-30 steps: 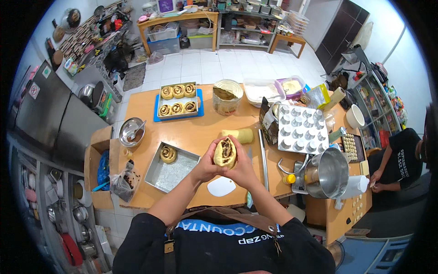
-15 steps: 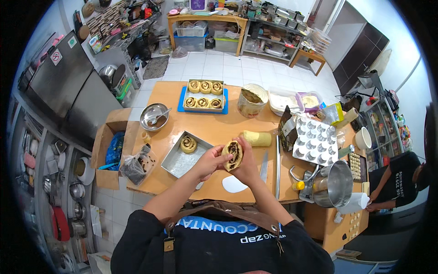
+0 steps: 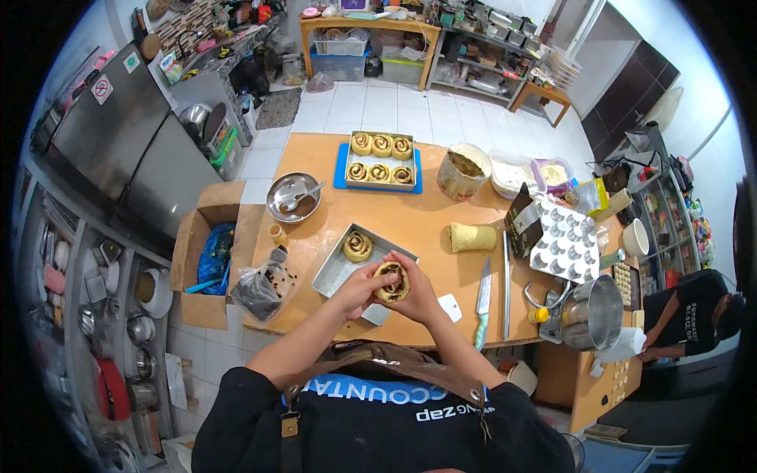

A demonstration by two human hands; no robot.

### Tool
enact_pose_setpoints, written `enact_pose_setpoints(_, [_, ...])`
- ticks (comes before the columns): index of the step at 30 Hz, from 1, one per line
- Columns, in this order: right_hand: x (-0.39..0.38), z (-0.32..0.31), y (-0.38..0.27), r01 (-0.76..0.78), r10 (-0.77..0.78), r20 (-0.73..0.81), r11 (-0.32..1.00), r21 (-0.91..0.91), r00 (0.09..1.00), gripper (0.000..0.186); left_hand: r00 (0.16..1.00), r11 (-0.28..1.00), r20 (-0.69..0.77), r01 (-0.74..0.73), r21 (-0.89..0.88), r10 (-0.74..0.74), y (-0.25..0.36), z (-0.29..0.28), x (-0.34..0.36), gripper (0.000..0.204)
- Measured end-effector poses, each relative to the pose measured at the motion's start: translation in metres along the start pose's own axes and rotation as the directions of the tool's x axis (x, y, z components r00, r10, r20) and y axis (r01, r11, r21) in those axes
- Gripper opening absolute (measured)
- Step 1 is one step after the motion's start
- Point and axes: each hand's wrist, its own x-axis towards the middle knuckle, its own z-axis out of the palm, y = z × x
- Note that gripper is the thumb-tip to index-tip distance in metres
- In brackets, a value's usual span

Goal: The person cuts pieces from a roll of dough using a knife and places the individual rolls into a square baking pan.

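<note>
Between both hands is an unbaked cinnamon roll [image 3: 391, 282], its dark swirl facing up. My left hand [image 3: 356, 290] grips its left side, with the thumb over the top. My right hand [image 3: 419, 292] curves around the other side. They are above the right edge of a square metal pan [image 3: 331, 274], which has one roll [image 3: 357, 246] in its far corner. Right of my hands lie a white scraper [image 3: 449, 307], partly hidden, and a knife [image 3: 483, 298] with a pale green handle. Farther off lies a filled dough log [image 3: 472, 236].
A pan of rolls [image 3: 382, 185] sits on a blue board. Around the table stand a steel bowl [image 3: 293, 197], a bag of dark bits [image 3: 260, 292], a large tin [image 3: 462, 177], a muffin tray [image 3: 564, 244], a metal rod [image 3: 506, 284] and a mixer bowl [image 3: 593, 315]. A co-worker [image 3: 690, 315] works at right.
The roll has gone from a flattened oval to a rounder shape in my hands. My hands have shifted left, over the pan's edge. The view has shifted, and the knife shows in full.
</note>
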Motion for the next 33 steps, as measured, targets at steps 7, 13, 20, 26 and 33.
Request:
enact_pose_setpoints(7, [0.01, 0.032, 0.001, -0.037, 0.038, -0.039, 0.999, 0.034, 0.999, 0.076, 1.0, 1.0, 0.001, 0.008, -0.026, -0.008, 0.01, -0.03, -0.013, 0.039])
enact_pose_setpoints(13, [0.014, 0.051, -0.008, -0.075, 0.084, -0.064, 0.989, 0.126, 0.994, 0.074, 1.0, 1.0, -0.002, 0.003, 0.014, -0.003, 0.012, -0.048, -0.02, 0.035])
enact_pose_setpoints(20, [-0.007, 0.086, -0.009, -0.134, 0.131, 0.03, 0.984, 0.115, 0.991, 0.075, 0.993, 0.998, -0.098, 0.063, 0.005, -0.062, -0.021, -0.069, -0.033, 0.038])
enact_pose_setpoints(26, [-0.02, 0.105, 0.005, -0.12, 0.117, 0.045, 0.989, 0.081, 0.992, 0.071, 0.99, 0.998, -0.129, 0.066, -0.002, -0.066, -0.036, -0.085, -0.039, 0.038])
enact_pose_setpoints(33, [-0.008, 0.09, 0.002, -0.077, 0.088, 0.112, 0.992, -0.099, 0.99, 0.122, 0.984, 0.988, -0.111, 0.128, -0.091, -0.138, -0.034, -0.102, -0.028, 0.035])
